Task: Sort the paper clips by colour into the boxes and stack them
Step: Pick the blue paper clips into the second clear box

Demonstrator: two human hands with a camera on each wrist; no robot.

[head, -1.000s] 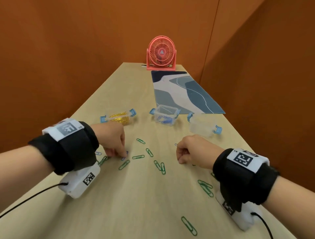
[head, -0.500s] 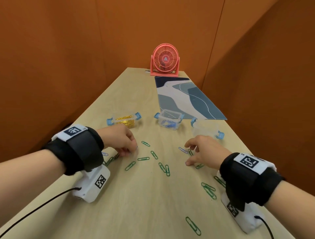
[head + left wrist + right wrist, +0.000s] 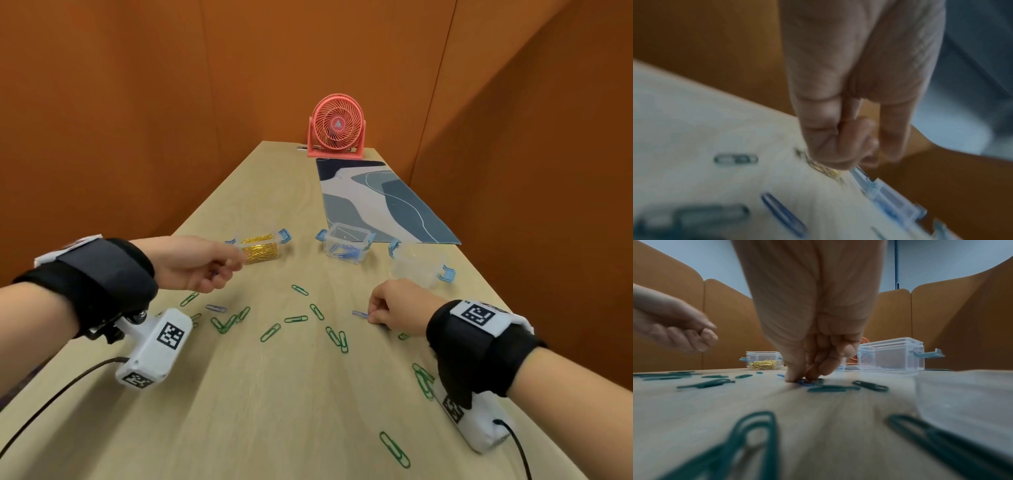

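Head view: right hand point(image 3: 394, 306) fingers point(image 3: 795, 373) are pinching a blue clip point(image 3: 360, 314) lying crosswise on the bench point(image 3: 274, 394), centre right; left hand point(image 3: 195, 262), clenched on another, is hovering nearer the blue-clip box point(image 3: 347, 243) at upper centre.

A light wooden table point(image 3: 274, 394) is seen. Green paper clips point(image 3: 270, 331) are scattered on it between the fingers of both hands. Beyond the fingers three clear boxes point(image 3: 347, 242), a patterned mat point(image 3: 376, 202) and a red fan point(image 3: 337, 127) are placed.
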